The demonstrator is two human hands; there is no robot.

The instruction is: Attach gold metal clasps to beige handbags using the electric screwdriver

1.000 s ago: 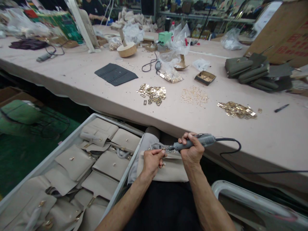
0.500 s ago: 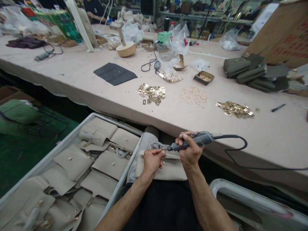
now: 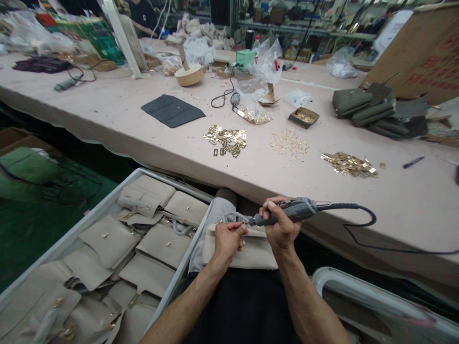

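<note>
A beige leather bag (image 3: 251,252) lies on my lap below the table edge. My left hand (image 3: 228,240) is closed, pinching the bag's top edge where a small gold fitting sits. My right hand (image 3: 280,224) is wrapped round a grey corded electric screwdriver (image 3: 294,210). Its tip points left and meets the bag's top edge right beside my left fingers. The black cord (image 3: 362,215) loops off to the right over the table edge.
A grey bin (image 3: 107,248) of several beige bags stands at my left. On the pink table (image 3: 143,129) lie piles of gold fittings (image 3: 226,138), small screws (image 3: 289,143), a dark leather sheet (image 3: 173,110) and stacked olive wallets (image 3: 373,111). A person sits at the far side.
My right hand and the screwdriver have crept slightly left towards the bag's top edge, and the cord's loop has stretched further right. My left hand holds its pinch.
</note>
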